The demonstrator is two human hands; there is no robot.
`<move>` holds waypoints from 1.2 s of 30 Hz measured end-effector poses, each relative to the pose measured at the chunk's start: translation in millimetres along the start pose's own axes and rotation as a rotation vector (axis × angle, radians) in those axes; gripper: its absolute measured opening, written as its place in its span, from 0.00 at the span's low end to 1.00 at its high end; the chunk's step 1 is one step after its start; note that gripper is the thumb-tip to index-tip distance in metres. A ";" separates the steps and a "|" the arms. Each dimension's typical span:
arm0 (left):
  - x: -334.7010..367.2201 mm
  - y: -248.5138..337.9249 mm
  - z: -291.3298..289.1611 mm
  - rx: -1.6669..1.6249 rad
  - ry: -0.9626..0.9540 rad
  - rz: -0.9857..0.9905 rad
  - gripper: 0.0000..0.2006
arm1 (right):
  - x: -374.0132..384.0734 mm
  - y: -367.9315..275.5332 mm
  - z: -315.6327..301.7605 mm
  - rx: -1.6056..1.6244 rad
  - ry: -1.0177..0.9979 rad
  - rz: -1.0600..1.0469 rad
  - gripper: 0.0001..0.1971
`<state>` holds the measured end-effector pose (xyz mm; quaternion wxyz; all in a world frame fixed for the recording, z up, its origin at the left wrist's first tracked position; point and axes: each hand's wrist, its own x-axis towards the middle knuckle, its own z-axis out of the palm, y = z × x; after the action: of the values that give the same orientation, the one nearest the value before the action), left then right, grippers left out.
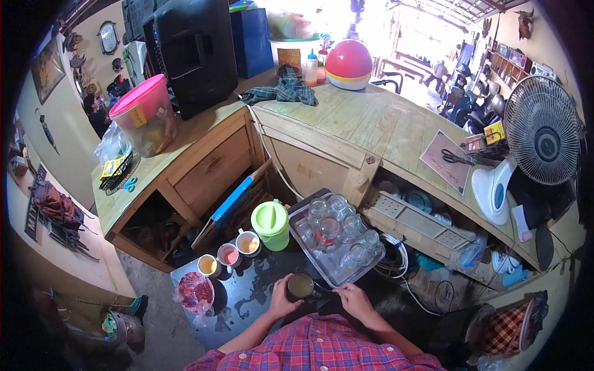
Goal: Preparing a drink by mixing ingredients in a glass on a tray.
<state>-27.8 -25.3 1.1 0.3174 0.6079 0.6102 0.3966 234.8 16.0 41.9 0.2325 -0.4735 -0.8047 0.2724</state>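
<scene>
the dark bench [238, 297] is smooth and blotched with wet patches, its near edge lost behind a red-and-blue plaid shirt [322, 343]. on it a shallow metal tray [335, 277] lies at a slant, its long side running from far left to near right, crowded with clear glasses [328, 230] so overlapped that i can't count them. left of the tray stands a pale green plastic pitcher [270, 226], upright under a round lid. a lumpy red mass [195, 290] sits at the bench's left end, clear plastic bunched at its near side. the left hand [286, 298] has its grip clamped on a glass mug [301, 286] just off the tray's near corner, mouth up, long axis upright, murky yellow-green inside; the fingers hide its left wall. three rounded cups [249, 252] line up leftward, mouths up. the right hand [356, 302] has its grip together on a thin utensil [324, 289], pointing leftward at the mug; its far tip is too blurred to make out.
</scene>
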 end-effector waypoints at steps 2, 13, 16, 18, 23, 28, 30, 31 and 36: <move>4.1 -5.2 -0.8 -0.048 -0.017 0.006 0.47 | 9.8 -11.5 1.2 0.009 0.026 -0.030 0.11; -0.4 -3.4 7.2 0.079 0.066 -0.030 0.46 | 4.8 -17.1 1.8 0.033 0.009 -0.006 0.10; 0.7 -16.8 6.5 0.038 0.080 0.083 0.44 | 20.0 -26.5 5.7 0.031 0.020 0.015 0.10; -0.2 -25.6 4.9 0.101 0.053 0.095 0.44 | 21.9 -27.8 6.5 0.033 0.022 0.029 0.10; -8.9 -19.6 7.6 0.140 0.124 -0.060 0.44 | -4.4 -23.4 1.7 0.038 -0.038 0.013 0.10; -2.7 -1.1 18.8 0.073 0.187 -0.208 0.41 | 18.0 -30.4 9.9 0.025 0.007 0.049 0.10; 1.9 -0.7 19.1 0.051 0.160 -0.179 0.41 | 20.5 -30.5 9.6 0.036 0.011 0.070 0.10; 2.8 0.8 17.0 0.051 0.161 -0.180 0.41 | 15.7 -25.5 7.1 0.028 0.007 0.050 0.11; -6.4 -13.2 6.1 -0.211 0.092 -0.128 0.40 | -7.7 -16.2 7.4 0.029 -0.009 0.003 0.11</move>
<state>-28.6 -30.4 -13.9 0.3761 0.5123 0.6164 0.4650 223.2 1.0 46.1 0.2353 -0.4703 -0.8009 0.2865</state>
